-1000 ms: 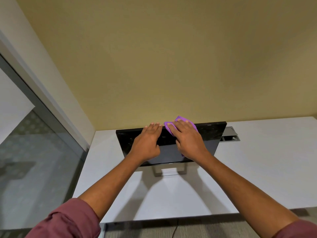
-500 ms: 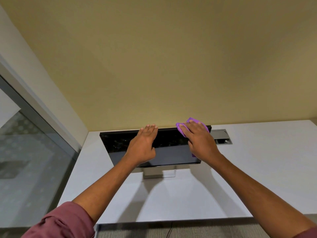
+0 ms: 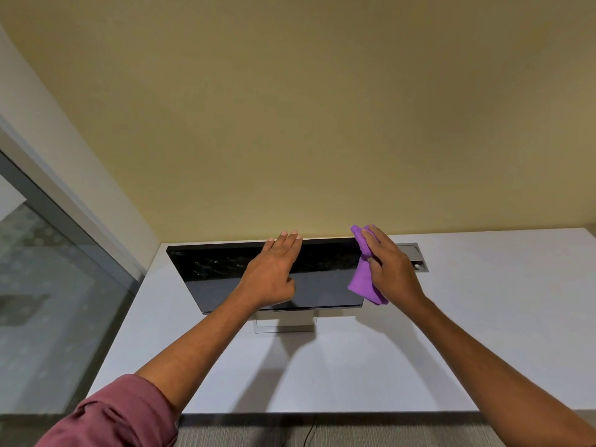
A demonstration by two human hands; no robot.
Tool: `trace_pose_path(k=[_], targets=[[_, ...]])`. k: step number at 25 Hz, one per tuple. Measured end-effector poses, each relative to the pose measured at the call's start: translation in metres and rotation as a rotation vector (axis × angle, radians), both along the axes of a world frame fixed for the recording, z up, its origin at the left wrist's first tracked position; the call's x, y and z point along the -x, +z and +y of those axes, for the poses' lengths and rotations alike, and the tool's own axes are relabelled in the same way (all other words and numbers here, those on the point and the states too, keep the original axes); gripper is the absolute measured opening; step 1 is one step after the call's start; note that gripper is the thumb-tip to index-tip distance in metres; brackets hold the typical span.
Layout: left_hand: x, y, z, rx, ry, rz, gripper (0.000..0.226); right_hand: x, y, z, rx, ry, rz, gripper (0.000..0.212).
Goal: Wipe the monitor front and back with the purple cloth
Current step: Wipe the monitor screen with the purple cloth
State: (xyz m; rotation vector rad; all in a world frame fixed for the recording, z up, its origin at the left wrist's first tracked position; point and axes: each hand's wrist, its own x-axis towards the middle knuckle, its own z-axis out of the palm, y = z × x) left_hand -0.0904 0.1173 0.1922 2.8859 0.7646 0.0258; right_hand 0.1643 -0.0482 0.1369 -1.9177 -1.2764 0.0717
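A black monitor (image 3: 219, 279) stands on a silver stand (image 3: 283, 325) near the back of a white desk (image 3: 483, 333), its dark screen facing me. My left hand (image 3: 274, 272) lies flat over the upper middle of the monitor, fingertips resting on its top edge. My right hand (image 3: 392, 269) grips the purple cloth (image 3: 362, 279) at the monitor's right edge; the cloth hangs down over the right end of the screen. The monitor's back is hidden.
A grey cable port (image 3: 416, 258) is set into the desk just right of the monitor. A tan wall (image 3: 306, 124) rises close behind the desk. A glass partition (image 3: 48, 301) runs along the left. A black cable (image 3: 309, 430) hangs below the desk's front edge.
My right hand slid the purple cloth rightward along the monitor's top from the middle to its right edge, where the cloth now hangs lower. My left hand stayed on the top edge.
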Motion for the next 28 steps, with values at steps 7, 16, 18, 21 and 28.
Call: trace_pose_path(k=[7,16,18,21,28], targets=[[-0.022,-0.002,-0.013,0.000,-0.020,0.017,0.105,0.016,0.000,-0.002,-0.149,-0.080,0.348,0.072],[-0.025,0.003,-0.015,0.006,-0.018,0.029,0.108,0.010,-0.033,-0.007,-0.059,-0.168,0.547,0.072],[-0.023,0.002,-0.015,0.016,-0.024,0.027,0.109,0.009,-0.060,-0.008,0.010,-0.211,0.594,0.069],[-0.023,0.001,-0.014,0.053,-0.018,0.002,0.110,0.004,-0.096,-0.008,0.082,-0.225,0.640,0.065],[-0.024,0.000,-0.011,0.087,-0.027,-0.040,0.108,0.012,-0.146,-0.006,0.180,-0.288,0.670,0.061]])
